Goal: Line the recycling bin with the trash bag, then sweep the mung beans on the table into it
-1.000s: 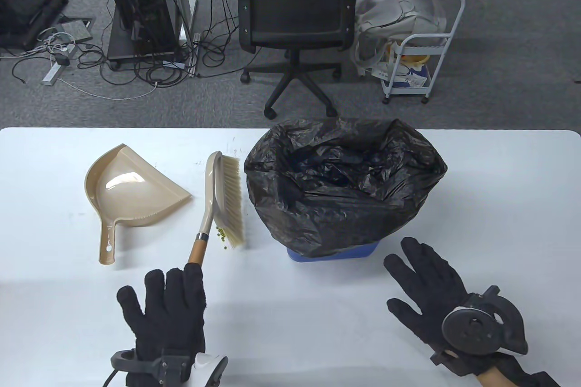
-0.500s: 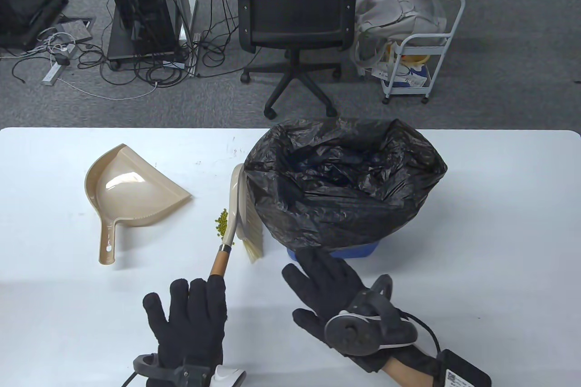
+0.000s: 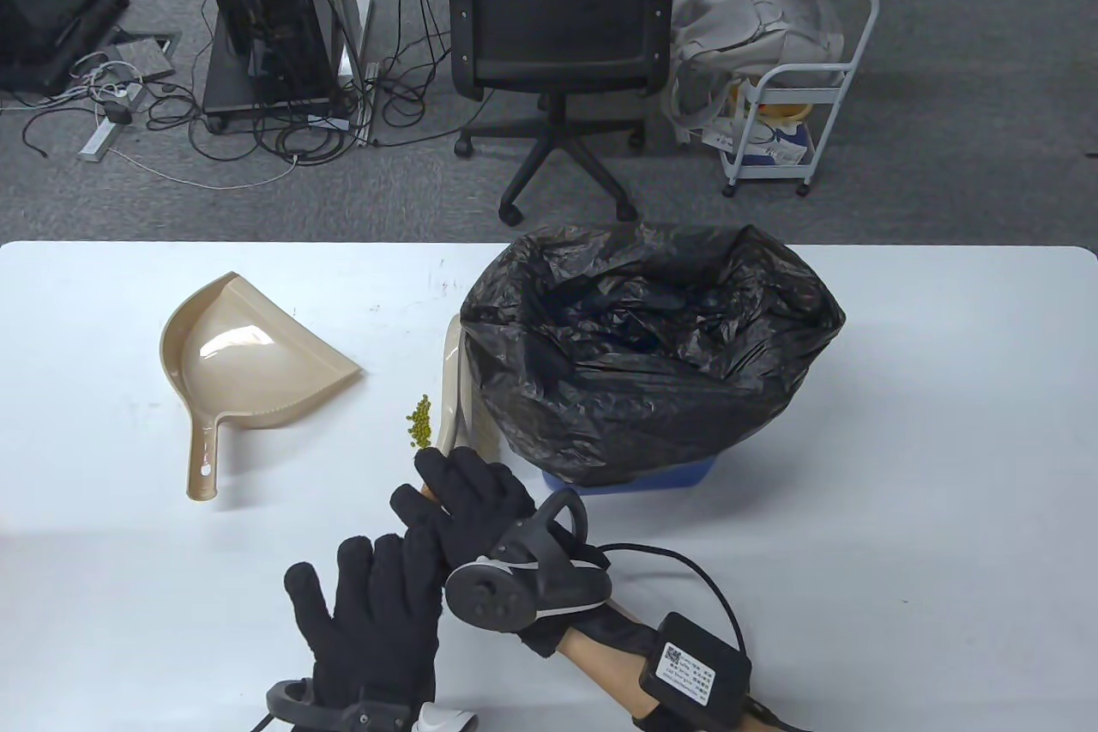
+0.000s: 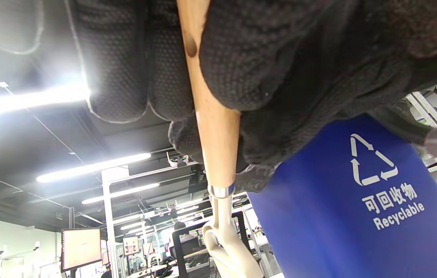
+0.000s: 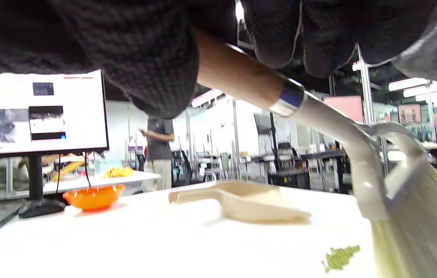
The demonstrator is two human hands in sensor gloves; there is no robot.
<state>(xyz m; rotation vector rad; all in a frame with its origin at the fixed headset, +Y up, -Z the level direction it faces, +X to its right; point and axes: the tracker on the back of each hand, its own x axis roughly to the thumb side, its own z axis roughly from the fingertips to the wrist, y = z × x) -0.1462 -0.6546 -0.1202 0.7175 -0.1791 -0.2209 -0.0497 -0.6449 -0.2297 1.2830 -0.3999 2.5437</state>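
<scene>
Beans: small green pile on the white table, just left of the brush head; also seen low in the right wrist view beside the bristles.
Brush: beige head lies against the left side of the bag, bristles toward the bin; its wooden handle runs back toward the person under both hands.
Right hand: reaches across to the left and curls over the handle near the metal collar — thumb and fingers wrap the wood in the right wrist view.
Left hand: sits at the handle's near end; the left wrist view shows fingers against the wood, but whether they close round it I cannot tell.
Bag: black, crumpled, lines the bin and hangs over its rim, mouth open upward.
Bin: blue, only a strip shows under the bag in the table view; its recycling mark faces the left wrist camera.
Dustpan: beige, flat on the table well left of the beans — handle toward the person, untouched.
Chair: black, on the carpet beyond the table.
</scene>
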